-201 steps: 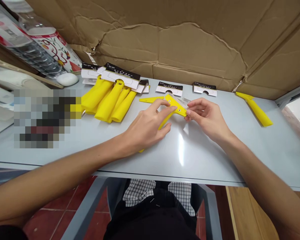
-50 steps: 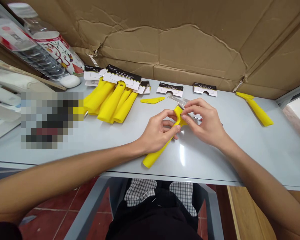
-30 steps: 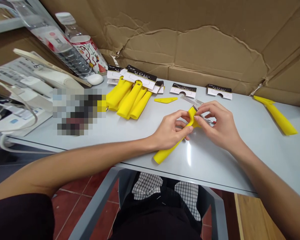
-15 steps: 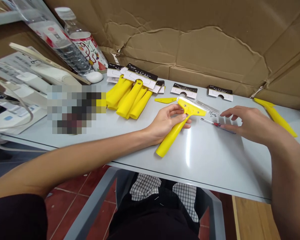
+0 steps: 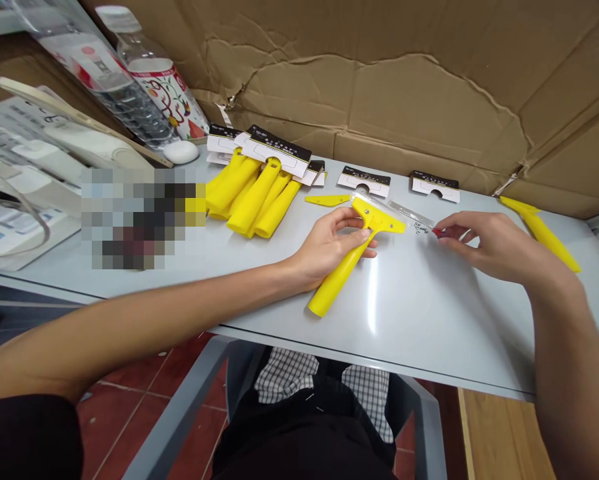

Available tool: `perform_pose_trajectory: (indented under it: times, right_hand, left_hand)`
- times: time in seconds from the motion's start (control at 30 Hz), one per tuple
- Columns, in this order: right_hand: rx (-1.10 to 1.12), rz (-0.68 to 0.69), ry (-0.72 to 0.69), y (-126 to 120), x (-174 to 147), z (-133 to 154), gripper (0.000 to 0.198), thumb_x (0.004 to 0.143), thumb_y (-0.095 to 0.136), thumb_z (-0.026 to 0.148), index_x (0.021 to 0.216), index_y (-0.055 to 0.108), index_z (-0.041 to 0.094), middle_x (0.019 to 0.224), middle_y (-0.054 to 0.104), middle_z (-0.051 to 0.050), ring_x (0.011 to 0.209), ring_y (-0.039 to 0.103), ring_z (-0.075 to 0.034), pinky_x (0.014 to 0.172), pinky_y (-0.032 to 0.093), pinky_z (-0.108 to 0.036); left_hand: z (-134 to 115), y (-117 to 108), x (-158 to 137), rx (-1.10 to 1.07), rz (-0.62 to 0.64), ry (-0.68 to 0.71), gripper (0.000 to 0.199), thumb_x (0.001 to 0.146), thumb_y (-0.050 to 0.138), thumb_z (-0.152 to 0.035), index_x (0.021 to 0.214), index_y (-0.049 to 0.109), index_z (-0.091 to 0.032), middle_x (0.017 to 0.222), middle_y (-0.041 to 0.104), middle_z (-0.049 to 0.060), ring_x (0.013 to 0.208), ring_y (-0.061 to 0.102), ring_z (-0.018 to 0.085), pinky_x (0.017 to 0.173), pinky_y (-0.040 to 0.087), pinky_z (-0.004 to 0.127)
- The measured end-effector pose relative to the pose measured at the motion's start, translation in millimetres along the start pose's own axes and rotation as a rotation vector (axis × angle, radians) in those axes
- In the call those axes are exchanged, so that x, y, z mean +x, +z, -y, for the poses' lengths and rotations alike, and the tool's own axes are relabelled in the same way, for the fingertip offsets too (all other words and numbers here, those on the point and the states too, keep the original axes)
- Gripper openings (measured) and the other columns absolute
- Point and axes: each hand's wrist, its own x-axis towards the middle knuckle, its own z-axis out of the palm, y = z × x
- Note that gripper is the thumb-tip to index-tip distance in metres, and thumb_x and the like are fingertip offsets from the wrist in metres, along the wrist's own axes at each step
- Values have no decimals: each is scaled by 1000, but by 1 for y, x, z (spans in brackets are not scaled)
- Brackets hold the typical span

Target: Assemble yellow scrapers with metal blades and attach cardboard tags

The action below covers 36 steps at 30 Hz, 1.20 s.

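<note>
one screwdriver (image 5: 437,233), earlier on the table (image 5: 439,320), now in the right hand (image 5: 494,245)

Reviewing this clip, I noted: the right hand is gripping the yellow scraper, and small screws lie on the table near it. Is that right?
Not quite: the left hand is gripping the yellow scraper, as the head view shows. Small screws do lie on the table near it.

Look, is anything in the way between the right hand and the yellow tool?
Yes, a few little screws lie on the table between the right hand and the yellow tool. They're low, so the hand could probably pass over them.
</note>
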Motion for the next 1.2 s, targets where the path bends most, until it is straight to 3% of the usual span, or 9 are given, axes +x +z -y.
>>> perform_pose_trajectory:
  times: [0.17,0.37,1.0,1.2]
  right_hand:
    - [130,-210,-132,2,-2,24,18,101,64,36,109,76,26,105,80,-7,85,73,-24,79,60,-44]
    - [110,-214,-276,12,-3,51,21,103,61,28,115,78,26,101,76,-6,72,65,-19,66,53,-38]
    - [79,-358,-330,16,-4,57,20,102,65,23,113,82,23,96,70,-7,74,67,-19,67,54,-35]
    - [66,-324,-308,19,-4,59,22,104,64,25,115,83,26,100,72,-8,78,69,-21,69,56,-37]
  left_hand:
    - [0,-1,-4,114,57,66,26,95,76,-19,116,62,-15,121,63,8,86,80,18,76,70,33]
    - [-3,2,-8,215,93,136,19,97,71,-17,111,59,-16,116,63,7,79,77,14,74,69,32]
    - [-2,3,-9,284,64,146,20,96,72,-20,107,56,-19,120,64,7,76,75,11,71,65,29]
    - [-1,4,-9,324,84,164,19,95,72,-19,107,57,-19,119,64,7,76,74,11,70,66,30]
